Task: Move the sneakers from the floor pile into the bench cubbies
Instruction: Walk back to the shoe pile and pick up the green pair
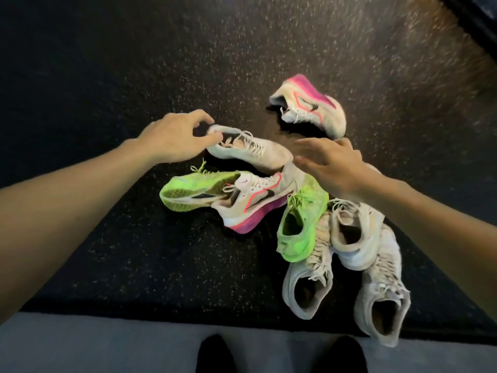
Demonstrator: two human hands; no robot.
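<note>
- Head view looks straight down on a dark speckled floor (107, 251), and there's the pile of sneakers spread from the centre out to five o'clock.
- Left hand (172, 138) is in at ten o'clock of the pile, fingers curled over the heel collar of a white sneaker (250, 149); thumb on the far side, fingertips at the near rim, pinching it.
- That white sneaker lies on its sole, toe pointing to three o'clock.
- Right hand (330, 162) hovers over the middle of the pile, fingers stretched out and apart, gripping nothing; whether it brushes the shoes beneath I cannot tell.
- Off on its own at one o'clock, a white-and-pink sneaker (312, 106) tipped on its side, apart from the rest.
- Just under the white one, a lime-soled sneaker (188, 192) lies on its side at nine o'clock, touching a white sneaker with a pink sole (255, 205).
- A bright green sneaker (301, 222) lies at the centre, opening toward the camera.
- Three grey-white sneakers (357, 238) are stacked against it down toward five o'clock.
- At six o'clock, a pale grey strip (80, 345) and two dark shoe tips (215, 354) along the bottom edge.
</note>
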